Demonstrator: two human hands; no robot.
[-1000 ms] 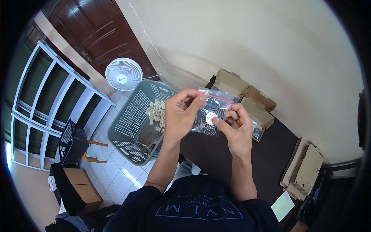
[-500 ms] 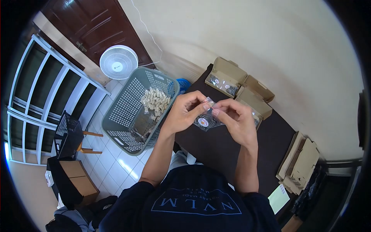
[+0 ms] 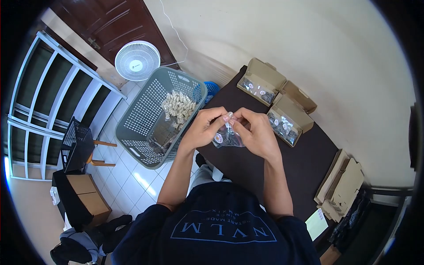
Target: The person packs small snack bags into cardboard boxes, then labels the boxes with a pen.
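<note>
A clear plastic bag with dark coiled contents and a round white label hangs between my two hands over the dark table. My left hand pinches its top edge from the left. From the other side, my right hand pinches the same top edge, the fingertips of both hands nearly touching. What is inside the bag is too small to name for certain. Beyond my hands, two open cardboard boxes hold similar labelled bags.
Left of the table stands a grey-green laundry basket holding several small beige packets. A white fan is behind it. Flattened cardboard and a pale paper lie at the table's right end.
My hands have drawn together at the bag's top edge, the right one shifting left. The bag has moved slightly left, and the view has tilted a little.
</note>
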